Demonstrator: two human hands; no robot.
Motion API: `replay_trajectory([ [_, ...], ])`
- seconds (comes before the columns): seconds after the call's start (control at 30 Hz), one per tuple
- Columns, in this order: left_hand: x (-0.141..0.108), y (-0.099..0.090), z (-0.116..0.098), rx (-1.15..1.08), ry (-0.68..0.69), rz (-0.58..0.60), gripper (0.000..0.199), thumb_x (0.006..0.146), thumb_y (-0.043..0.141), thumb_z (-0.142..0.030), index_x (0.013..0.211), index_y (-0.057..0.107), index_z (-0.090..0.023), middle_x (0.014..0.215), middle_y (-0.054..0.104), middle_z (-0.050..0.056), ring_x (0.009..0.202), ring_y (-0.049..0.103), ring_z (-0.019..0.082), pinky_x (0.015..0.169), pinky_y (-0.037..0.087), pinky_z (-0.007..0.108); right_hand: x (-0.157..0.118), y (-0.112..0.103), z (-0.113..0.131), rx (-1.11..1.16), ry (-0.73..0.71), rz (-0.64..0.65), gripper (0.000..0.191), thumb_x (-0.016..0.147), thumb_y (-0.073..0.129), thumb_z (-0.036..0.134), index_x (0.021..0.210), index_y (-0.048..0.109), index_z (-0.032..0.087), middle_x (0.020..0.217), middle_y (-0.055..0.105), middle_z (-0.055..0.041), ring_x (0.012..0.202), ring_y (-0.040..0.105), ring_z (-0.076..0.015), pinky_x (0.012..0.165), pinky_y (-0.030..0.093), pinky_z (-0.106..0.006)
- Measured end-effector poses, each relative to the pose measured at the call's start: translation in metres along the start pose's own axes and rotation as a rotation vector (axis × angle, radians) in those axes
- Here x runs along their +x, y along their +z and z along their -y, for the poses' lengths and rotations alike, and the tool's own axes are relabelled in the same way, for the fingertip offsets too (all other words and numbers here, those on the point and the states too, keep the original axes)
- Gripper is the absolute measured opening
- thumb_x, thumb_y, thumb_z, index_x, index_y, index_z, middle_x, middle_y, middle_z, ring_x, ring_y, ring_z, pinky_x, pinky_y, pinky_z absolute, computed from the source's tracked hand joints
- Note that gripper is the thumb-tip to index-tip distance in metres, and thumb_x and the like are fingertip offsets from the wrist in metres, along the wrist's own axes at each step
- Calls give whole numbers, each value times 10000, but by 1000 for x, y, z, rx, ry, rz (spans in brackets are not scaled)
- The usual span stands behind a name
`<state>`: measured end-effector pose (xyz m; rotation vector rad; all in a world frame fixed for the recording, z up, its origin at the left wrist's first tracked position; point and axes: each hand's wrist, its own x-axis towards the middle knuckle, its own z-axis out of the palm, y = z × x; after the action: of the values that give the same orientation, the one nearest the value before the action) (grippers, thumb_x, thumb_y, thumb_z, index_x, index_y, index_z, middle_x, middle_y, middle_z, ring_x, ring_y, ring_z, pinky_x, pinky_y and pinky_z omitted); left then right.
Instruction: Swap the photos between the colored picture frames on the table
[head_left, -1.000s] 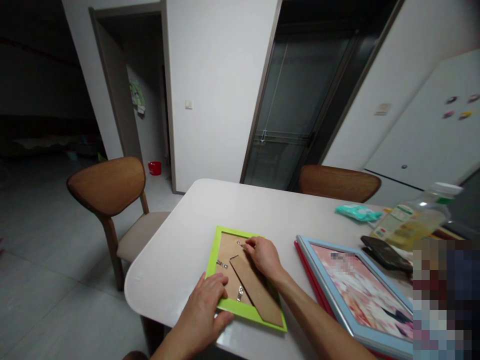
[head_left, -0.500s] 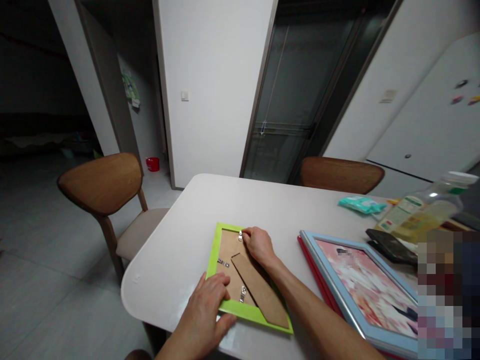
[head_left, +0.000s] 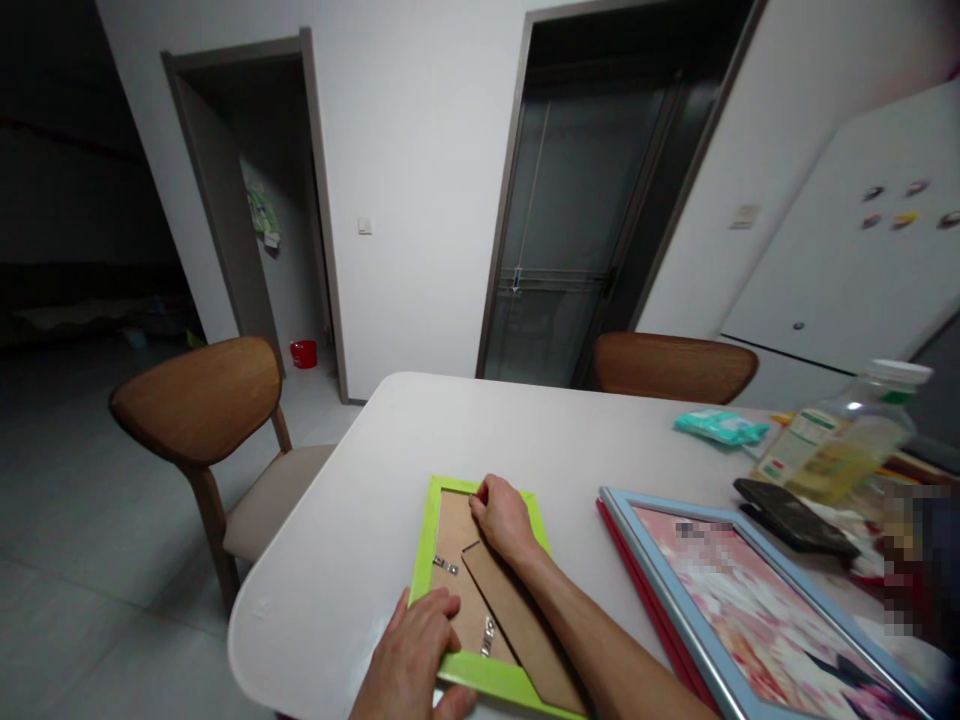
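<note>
A lime-green picture frame [head_left: 425, 540] lies face down on the table, its brown backing board [head_left: 454, 515] and hinged stand [head_left: 517, 620] showing. Metal turn clips sit along its edges: one clip [head_left: 445, 565] on the left and another clip [head_left: 488, 636] near the bottom. My left hand [head_left: 412, 650] grips the lower left corner, fingers on the back and thumb by the outer edge. Curled at the top edge, my right hand [head_left: 501, 515] has its fingertips pinched over the top clip, which they now mostly hide.
Right of my arm, a light blue framed picture [head_left: 652, 560] lies on something red [head_left: 645, 600]. Behind it are a dark flat object [head_left: 795, 515], a bottle of yellowish liquid [head_left: 844, 435] and a teal packet [head_left: 721, 427]. Wooden chairs stand left [head_left: 199, 400] and beyond the table [head_left: 675, 367].
My right fingers have shifted left over the top clip, covering it. My left hand keeps its place on the frame. The view has tipped up slightly, so everything sits lower.
</note>
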<state>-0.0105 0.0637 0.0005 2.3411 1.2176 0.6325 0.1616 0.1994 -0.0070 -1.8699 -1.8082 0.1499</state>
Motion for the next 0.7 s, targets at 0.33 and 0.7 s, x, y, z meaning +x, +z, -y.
replay_trajectory([
  [0.33, -3, 1, 1, -28, 62, -132, 239, 617, 634, -277, 829, 545, -211, 1089, 569, 87, 1051, 479, 262, 931, 326, 446, -13, -45, -6, 331, -6, -96, 190, 724, 420, 251, 703, 586, 160, 767, 612, -68, 730, 551, -165, 689, 403, -263],
  [0.7, 8, 9, -86, -1066, -93, -311, 380, 759, 413, -507, 966, 450, -190, 1020, 592, 81, 996, 523, 234, 823, 428, 359, -136, -73, 30, 1531, 387, 218, 429, 744, 342, 519, 874, 532, 157, 829, 644, -96, 693, 610, -185, 592, 473, -304],
])
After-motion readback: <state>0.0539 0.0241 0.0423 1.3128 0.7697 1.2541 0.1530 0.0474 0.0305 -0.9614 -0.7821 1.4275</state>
